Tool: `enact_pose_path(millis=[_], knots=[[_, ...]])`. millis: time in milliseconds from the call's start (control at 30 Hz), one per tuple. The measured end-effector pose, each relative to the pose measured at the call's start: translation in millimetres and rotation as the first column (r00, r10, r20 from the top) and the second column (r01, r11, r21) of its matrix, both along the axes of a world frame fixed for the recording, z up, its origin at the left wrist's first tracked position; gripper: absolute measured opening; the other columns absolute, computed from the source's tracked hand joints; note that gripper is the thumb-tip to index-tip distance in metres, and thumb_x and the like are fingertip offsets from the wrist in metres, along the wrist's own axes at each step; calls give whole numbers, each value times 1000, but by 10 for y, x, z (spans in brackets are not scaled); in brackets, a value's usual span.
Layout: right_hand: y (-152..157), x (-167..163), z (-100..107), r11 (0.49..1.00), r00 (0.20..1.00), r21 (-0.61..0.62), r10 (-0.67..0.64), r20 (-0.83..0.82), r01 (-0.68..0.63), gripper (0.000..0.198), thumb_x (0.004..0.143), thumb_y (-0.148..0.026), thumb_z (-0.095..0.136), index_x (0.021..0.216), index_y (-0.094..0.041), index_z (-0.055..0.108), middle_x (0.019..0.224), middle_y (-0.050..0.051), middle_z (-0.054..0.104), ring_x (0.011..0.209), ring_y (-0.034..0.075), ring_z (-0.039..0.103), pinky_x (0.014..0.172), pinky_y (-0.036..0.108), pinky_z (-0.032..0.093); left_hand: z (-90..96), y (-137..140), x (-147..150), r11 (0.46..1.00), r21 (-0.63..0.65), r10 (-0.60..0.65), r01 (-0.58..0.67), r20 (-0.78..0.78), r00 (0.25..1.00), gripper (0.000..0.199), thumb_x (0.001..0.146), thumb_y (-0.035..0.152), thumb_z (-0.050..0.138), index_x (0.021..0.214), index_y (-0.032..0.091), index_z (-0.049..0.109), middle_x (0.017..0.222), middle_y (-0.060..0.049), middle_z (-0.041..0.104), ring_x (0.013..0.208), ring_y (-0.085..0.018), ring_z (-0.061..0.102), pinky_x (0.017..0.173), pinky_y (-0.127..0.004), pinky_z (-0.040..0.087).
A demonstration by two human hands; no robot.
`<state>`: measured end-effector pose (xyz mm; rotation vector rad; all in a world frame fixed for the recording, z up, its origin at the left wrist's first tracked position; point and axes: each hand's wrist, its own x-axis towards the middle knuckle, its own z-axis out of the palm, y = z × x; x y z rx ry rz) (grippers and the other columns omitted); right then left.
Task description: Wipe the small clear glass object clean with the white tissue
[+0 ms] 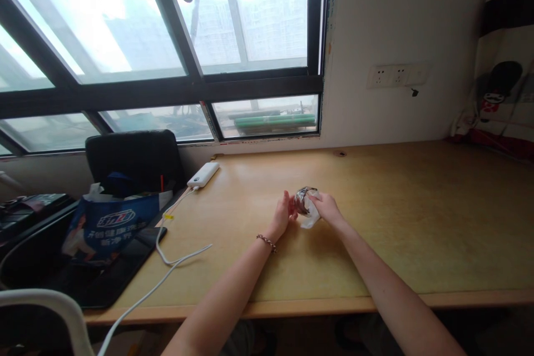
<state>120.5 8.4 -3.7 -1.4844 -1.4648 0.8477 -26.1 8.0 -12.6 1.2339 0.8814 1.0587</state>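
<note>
My left hand (283, 214) is closed around the left side of a small, round, shiny object (301, 198), dark and silvery with glassy highlights; its exact kind is unclear. A piece of white tissue (310, 216) is pinched in my right hand (327, 208) and pressed to the object's right side, with a loose end hanging below. Both hands are held together over the middle of the wooden table (400, 222). A braided bracelet (267, 243) circles my left wrist. Some of the fingers are hidden behind the object and tissue.
A white power bank (203, 174) with a white cable (183, 258) lies at the table's left. Further left are a dark flat panel (129, 270), a blue bag (110, 228) and a black chair (136, 150). Behind the table are a window and a wall socket (387, 76).
</note>
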Motion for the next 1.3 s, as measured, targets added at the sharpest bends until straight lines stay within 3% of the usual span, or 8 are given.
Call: enact_pose_path(millis=[100, 167, 367, 600, 833, 1000, 1167, 1300], knots=[[26, -5, -27, 983, 950, -117, -171, -262, 144, 18, 65, -30, 52, 73, -16, 60, 59, 3, 62, 57, 16, 57, 48, 23, 43, 13, 16, 30, 996, 29, 83, -84, 47, 995, 55, 78, 57, 27, 88, 12, 56, 61, -2, 56, 35, -5, 39, 38, -19, 30], [34, -8, -26, 971, 875, -143, -237, -422, 194, 17, 62, -24, 51, 77, -18, 55, 65, 2, 62, 59, 16, 58, 48, 24, 45, 18, 4, 60, 992, 49, 122, -120, -44, 992, 40, 77, 48, 39, 82, 12, 57, 55, 1, 53, 37, -6, 42, 39, -18, 31], [18, -55, -45, 968, 700, -104, -238, -673, 228, 24, 58, -16, 47, 81, -21, 40, 76, 0, 59, 64, 14, 59, 52, 24, 49, -10, -89, 183, 984, 128, -95, 125, -223, 970, 23, 67, 35, 57, 69, 12, 58, 54, 0, 55, 44, -8, 49, 45, -20, 38], [-58, -233, -172, 982, 772, 6, -145, -618, 189, 25, 64, -27, 51, 85, -22, 39, 89, 2, 60, 72, 14, 60, 55, 23, 50, -64, -38, 235, 993, -66, -102, 97, -77, 992, 51, 69, 49, 55, 106, 14, 51, 65, -4, 60, 42, -10, 53, 40, -21, 40], [-59, -200, -62, 986, 875, -139, -143, -462, 88, 27, 68, -44, 50, 79, -19, 47, 79, 3, 63, 64, 14, 59, 49, 21, 46, -147, 23, 149, 988, -152, -5, 11, 42, 999, 38, 73, 41, 52, 90, 7, 54, 61, -7, 60, 41, -10, 52, 41, -22, 41], [-52, -104, -16, 991, 896, -72, -135, -423, 115, 29, 64, -44, 53, 75, -16, 53, 71, 1, 63, 59, 12, 56, 47, 19, 42, -131, 20, 149, 996, -89, -26, 28, 26, 999, 40, 69, 47, 56, 83, 9, 55, 61, -5, 60, 45, -12, 55, 45, -23, 46], [-30, 2, 17, 953, 776, -161, -302, -554, 257, 33, 62, -41, 57, 81, -15, 55, 77, 4, 65, 56, 12, 58, 44, 18, 42, -76, 45, 98, 990, -88, 116, -114, 12, 993, 40, 74, 48, 49, 81, 9, 56, 59, -5, 60, 48, -14, 58, 51, -27, 50], [1, 76, 47, 916, 633, -340, -393, -667, 211, 30, 64, -40, 56, 82, -16, 54, 79, 6, 67, 54, 14, 62, 44, 22, 47, -72, 160, -35, 892, -62, 453, -449, 112, 884, 27, 81, 36, 44, 85, 12, 53, 82, -7, 62, 65, -14, 61, 61, -29, 52]])
